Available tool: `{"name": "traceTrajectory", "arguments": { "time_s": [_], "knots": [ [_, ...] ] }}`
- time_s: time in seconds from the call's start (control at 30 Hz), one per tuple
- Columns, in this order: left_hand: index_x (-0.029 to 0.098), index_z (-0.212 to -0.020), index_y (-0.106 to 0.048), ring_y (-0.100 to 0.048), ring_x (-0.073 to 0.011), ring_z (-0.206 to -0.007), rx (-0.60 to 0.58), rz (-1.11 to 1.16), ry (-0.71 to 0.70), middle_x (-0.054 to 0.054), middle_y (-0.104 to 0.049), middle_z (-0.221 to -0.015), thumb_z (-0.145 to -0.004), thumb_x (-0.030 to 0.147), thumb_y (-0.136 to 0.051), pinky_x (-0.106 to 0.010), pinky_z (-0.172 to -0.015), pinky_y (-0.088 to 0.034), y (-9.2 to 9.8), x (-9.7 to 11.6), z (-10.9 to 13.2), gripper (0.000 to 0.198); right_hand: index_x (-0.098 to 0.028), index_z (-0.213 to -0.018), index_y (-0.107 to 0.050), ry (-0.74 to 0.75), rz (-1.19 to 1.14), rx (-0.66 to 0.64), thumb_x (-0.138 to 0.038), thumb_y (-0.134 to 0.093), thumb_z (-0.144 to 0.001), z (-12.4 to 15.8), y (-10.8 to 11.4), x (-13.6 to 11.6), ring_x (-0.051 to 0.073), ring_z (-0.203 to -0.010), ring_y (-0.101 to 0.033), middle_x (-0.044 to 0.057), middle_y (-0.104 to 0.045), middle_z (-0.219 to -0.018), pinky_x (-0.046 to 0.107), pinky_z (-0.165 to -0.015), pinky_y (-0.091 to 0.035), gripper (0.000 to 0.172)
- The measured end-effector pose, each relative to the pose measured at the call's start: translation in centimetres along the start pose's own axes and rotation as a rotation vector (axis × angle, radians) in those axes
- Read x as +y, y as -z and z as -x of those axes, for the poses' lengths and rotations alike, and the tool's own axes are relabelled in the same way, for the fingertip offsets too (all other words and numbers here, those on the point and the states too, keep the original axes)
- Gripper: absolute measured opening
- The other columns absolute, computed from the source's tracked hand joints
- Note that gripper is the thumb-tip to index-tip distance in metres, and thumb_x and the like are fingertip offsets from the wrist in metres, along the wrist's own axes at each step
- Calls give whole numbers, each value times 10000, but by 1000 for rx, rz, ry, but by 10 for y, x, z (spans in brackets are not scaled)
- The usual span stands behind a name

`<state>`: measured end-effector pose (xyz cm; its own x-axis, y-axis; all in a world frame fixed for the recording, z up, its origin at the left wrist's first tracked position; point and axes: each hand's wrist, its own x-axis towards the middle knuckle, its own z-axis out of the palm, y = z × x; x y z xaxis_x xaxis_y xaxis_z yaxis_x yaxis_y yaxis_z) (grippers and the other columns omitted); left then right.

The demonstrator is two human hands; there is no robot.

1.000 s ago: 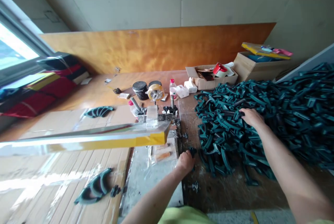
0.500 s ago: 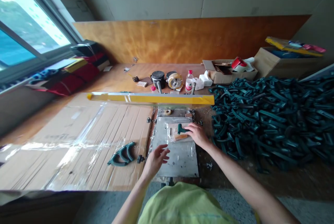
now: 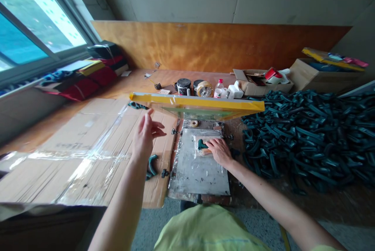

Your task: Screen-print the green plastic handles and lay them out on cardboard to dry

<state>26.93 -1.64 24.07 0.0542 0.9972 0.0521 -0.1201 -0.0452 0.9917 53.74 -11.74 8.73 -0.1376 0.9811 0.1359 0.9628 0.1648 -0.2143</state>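
My right hand (image 3: 218, 150) is closed over one end of a dark green plastic piece (image 3: 201, 144), which rests on a small tan block (image 3: 206, 152) on the grey metal plate (image 3: 193, 175). Part of the piece is hidden under my fingers. My left hand (image 3: 148, 128) is raised over the cardboard with its fingers apart, holding nothing. Just beyond it is the left end of a raised, yellow-taped frame (image 3: 199, 102) above the plate's far end. Below the left forearm, another curved green piece (image 3: 152, 164) lies partly covered on the cardboard (image 3: 73, 141).
A large heap of dark green plastic pieces (image 3: 301, 137) covers the right side. Behind the frame stand a black tub (image 3: 184, 86), a tape roll (image 3: 204, 89) and a bottle (image 3: 218, 88). An open carton (image 3: 263, 87) sits at back right. Black knobs (image 3: 165, 173) flank the plate.
My left hand has risen from above the plate, away and to the left, near the frame. My right hand has lowered the green piece onto the block. The frame sits farther right in view.
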Motion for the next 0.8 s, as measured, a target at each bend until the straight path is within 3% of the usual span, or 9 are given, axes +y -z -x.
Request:
{"name": "traceTrajectory", "arguments": {
  "time_s": [0.07, 0.13, 0.2, 0.3, 0.4, 0.47, 0.53, 0.7, 0.8],
  "knots": [
    [188, -1034, -597, -507, -91, -457, -46, 56, -13, 33, -584, -586, -849, 656, -471, -230, -499, -524, -8, 21, -21, 519, -243, -1263, -617, -46, -48, 30, -214, -458, -945, -2, 8, 14, 252, -1103, -536, 103, -643, -1179, 391, -965, -392, 357],
    [162, -911, -613, -503, -101, -460, -95, 42, 17, 14, -574, -563, -848, 673, -440, -228, -469, -504, -9, 29, -25, 543, -223, -1180, -670, -149, -122, 102, -231, -489, -930, -4, 20, 36, 239, -1063, -570, 98, -656, -1162, 369, -946, -429, 309],
    [144, -899, -643, -554, -122, -510, -96, 17, 59, -14, -614, -607, -832, 681, -461, -239, -484, -505, 2, 23, -11, 571, -212, -1099, -703, -255, -178, 190, -222, -485, -919, -6, 38, 60, 229, -1018, -600, 87, -676, -1101, 366, -933, -454, 284],
    [139, -967, -693, -609, -152, -574, -123, -62, 252, -38, -677, -694, -766, 683, -571, -245, -507, -494, 29, -9, 30, 593, -201, -1073, -706, -354, -220, 297, -237, -472, -917, -17, 65, 81, 215, -905, -636, 82, -686, -1018, 371, -883, -494, 283],
    [151, -1125, -692, -624, -172, -593, -185, -160, 458, -34, -691, -704, -676, 645, -698, -245, -511, -470, 53, -58, 66, 668, -200, -1209, -639, -244, -253, 337, -263, -578, -878, -44, 78, 66, 211, -959, -635, 97, -640, -1161, 359, -902, -504, 343],
    [165, -1313, -592, -627, -175, -622, -197, -183, 475, -20, -682, -704, -658, 616, -729, -246, -542, -469, 61, -91, 79, 806, -194, -1326, -547, -125, -194, 311, -240, -679, -809, -67, 77, 44, 239, -1131, -573, 119, -547, -1317, 370, -988, -466, 535],
    [171, -1427, -473, -601, -155, -616, -189, -197, 441, 11, -647, -675, -675, 600, -722, -237, -562, -458, 62, -118, 83, 901, -173, -1345, -515, -71, -81, 237, -197, -731, -757, -89, 70, 23, 265, -1212, -514, 139, -515, -1342, 382, -1022, -437, 627],
    [162, -1461, -411, -541, -125, -573, -192, -182, 447, 49, -579, -638, -689, 609, -702, -213, -537, -416, 63, -152, 80, 939, -159, -1051, -644, -116, 85, -76, -181, -663, -801, -110, 55, 1, 246, -991, -610, 109, -674, -1028, 327, -842, -480, 252],
    [146, -1453, -410, -540, -125, -571, -203, -153, 483, 45, -587, -645, -673, 615, -715, -207, -524, -413, 66, -158, 79, 960, -154, -918, -667, -127, 103, -144, -172, -630, -815, -104, 49, 0, 232, -876, -629, 101, -700, -915, 315, -783, -469, 111]
  ]
}}
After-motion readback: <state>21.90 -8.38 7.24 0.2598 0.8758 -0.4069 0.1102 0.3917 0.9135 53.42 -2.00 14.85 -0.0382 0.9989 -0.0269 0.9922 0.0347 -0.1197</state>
